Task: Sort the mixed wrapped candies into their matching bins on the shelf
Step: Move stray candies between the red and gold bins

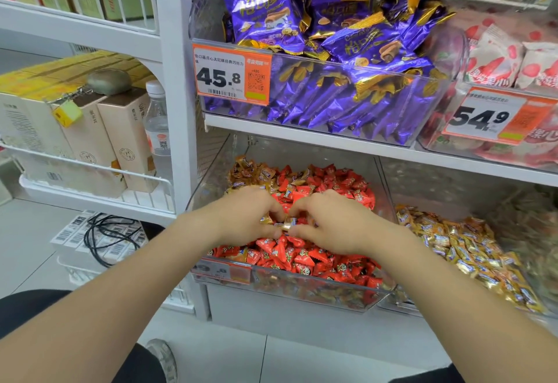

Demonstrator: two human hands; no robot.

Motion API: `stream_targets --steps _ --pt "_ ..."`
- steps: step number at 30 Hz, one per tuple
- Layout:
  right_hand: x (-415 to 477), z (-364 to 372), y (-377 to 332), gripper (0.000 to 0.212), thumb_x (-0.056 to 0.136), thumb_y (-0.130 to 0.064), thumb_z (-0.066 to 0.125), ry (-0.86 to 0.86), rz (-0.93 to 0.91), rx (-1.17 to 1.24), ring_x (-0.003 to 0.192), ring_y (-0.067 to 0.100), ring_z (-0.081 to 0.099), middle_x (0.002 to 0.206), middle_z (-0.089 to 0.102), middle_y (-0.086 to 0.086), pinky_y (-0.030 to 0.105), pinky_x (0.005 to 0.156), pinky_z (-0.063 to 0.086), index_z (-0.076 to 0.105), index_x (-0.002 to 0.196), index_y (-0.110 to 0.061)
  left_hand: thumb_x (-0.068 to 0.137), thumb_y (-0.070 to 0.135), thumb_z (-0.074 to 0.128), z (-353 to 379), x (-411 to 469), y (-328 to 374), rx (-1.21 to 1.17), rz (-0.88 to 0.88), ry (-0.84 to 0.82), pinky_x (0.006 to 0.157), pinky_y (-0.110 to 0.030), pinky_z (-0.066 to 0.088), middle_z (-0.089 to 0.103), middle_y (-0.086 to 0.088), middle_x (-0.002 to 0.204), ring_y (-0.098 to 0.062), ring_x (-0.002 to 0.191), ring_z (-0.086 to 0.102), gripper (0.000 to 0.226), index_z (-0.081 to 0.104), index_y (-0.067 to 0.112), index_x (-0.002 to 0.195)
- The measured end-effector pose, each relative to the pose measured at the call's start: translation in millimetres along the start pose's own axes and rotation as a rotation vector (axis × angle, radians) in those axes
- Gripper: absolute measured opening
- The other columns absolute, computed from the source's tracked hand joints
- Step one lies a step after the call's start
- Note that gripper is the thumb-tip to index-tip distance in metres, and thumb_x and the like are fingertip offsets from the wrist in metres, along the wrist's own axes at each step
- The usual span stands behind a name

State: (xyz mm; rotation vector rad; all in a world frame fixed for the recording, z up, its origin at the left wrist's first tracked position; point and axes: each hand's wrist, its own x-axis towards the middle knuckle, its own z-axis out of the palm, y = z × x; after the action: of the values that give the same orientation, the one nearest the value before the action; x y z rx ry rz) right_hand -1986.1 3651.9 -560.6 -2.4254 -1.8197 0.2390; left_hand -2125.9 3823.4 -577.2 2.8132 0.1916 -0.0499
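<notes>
Left hand [250, 216] and right hand [329, 225] are meeting fingertip to fingertip, fingers curled, both pinching one gold candy [286, 225]. They're hovering mid-bin over the red candies [305, 259] in the clear bin [211, 168] at the bottom shelf's left end. Gold strays [250, 171] are lying in its back-left corner. Gold pile [471, 249] is filling the neighbouring bin just right. Purple packs [332, 38] are stacking up in the bin above.

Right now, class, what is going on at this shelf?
A person's left hand and right hand reach into the clear bin of red candies on the lower shelf. Both pinch a gold-wrapped candy lying among the red ones. Gold candies are piled separately just to the right.
</notes>
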Motion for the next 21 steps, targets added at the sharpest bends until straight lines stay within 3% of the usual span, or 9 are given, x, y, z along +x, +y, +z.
stream_targets --steps 2,5,7,10,12,14,16,18,21 --pt "0 -1 1 0.029 0.096 -0.055 0.067 0.0 -0.007 -0.006 0.093 0.011 0.046 0.08 0.054 -0.019 0.041 0.085 0.054 0.07 0.116 -0.035 0.094 0.045 0.074 -2 1 0 0.002 0.008 -0.053 0.107 -0.037 0.047 0.07 0.012 0.129 -0.011 0.121 0.06 0.04 0.071 0.03 0.131" --pt "1 -4 5 0.014 0.097 -0.041 0.067 0.028 -0.004 0.042 0.095 0.012 0.054 0.079 0.062 -0.02 0.036 0.088 0.052 0.074 0.096 -0.03 0.092 0.043 0.078 -3 0 -1 -0.036 0.02 -0.028 0.102 -0.033 0.047 0.07 0.016 0.122 -0.007 0.114 0.059 0.034 0.074 0.03 0.123" --pt "1 -4 5 0.024 0.096 -0.05 0.069 -0.016 0.009 0.038 0.098 0.012 0.05 0.086 0.061 -0.02 0.036 0.092 0.049 0.074 0.109 -0.031 0.093 0.044 0.075 -2 -1 -1 -0.024 0.015 -0.037 0.096 -0.031 0.046 0.066 0.017 0.116 -0.008 0.109 0.056 0.032 0.072 0.03 0.121" --pt "1 3 5 0.051 0.087 -0.072 0.067 -0.035 0.03 0.015 0.109 0.015 0.053 0.11 0.066 -0.013 0.045 0.094 0.052 0.065 0.124 -0.039 0.1 0.046 0.063 -1 -3 -1 -0.015 -0.022 -0.056 0.094 -0.037 0.049 0.064 0.011 0.111 -0.012 0.103 0.055 0.022 0.066 0.03 0.114" --pt "2 6 -1 0.051 0.085 -0.073 0.068 0.015 0.056 -0.033 0.111 0.019 0.057 0.111 0.064 -0.012 0.043 0.086 0.053 0.061 0.124 -0.04 0.104 0.045 0.054 -5 -6 -4 -0.055 -0.035 -0.042 0.086 -0.037 0.049 0.065 0.009 0.098 -0.009 0.092 0.057 0.018 0.063 0.031 0.099" --pt "3 7 -6 0.047 0.088 -0.07 0.068 0.063 0.024 -0.074 0.109 0.021 0.061 0.113 0.067 -0.011 0.04 0.079 0.051 0.059 0.123 -0.04 0.108 0.041 0.047 -10 -9 -3 -0.066 -0.023 -0.023 0.072 -0.033 0.041 0.057 0.008 0.079 -0.007 0.075 0.05 0.029 0.055 0.029 0.083" --pt "3 4 -12 0.035 0.095 -0.062 0.064 0.057 -0.014 -0.1 0.108 0.022 0.064 0.111 0.069 -0.014 0.037 0.075 0.047 0.064 0.123 -0.041 0.111 0.036 0.042 -13 -12 -3 -0.052 -0.023 0.016 0.07 -0.036 0.035 0.049 0.004 0.072 -0.011 0.069 0.044 0.038 0.047 0.022 0.076" --pt "3 2 -15 0.023 0.099 -0.051 0.06 0.041 -0.007 -0.057 0.104 0.02 0.067 0.099 0.068 -0.016 0.036 0.076 0.05 0.071 0.117 -0.041 0.112 0.034 0.038 -15 -15 -6 -0.064 -0.049 0.05 0.071 -0.039 0.04 0.048 0.001 0.073 -0.015 0.07 0.044 0.04 0.045 0.018 0.076" --pt "4 -4 -14 0.02 0.092 -0.037 0.058 0.071 0.049 0.112 0.084 0.008 0.068 0.079 0.069 -0.021 0.037 0.079 0.058 0.078 0.094 -0.038 0.111 0.033 0.037 -18 -18 -10 -0.098 -0.087 0.064 0.073 -0.04 0.044 0.051 0.001 0.074 -0.016 0.07 0.047 0.04 0.047 0.017 0.076"
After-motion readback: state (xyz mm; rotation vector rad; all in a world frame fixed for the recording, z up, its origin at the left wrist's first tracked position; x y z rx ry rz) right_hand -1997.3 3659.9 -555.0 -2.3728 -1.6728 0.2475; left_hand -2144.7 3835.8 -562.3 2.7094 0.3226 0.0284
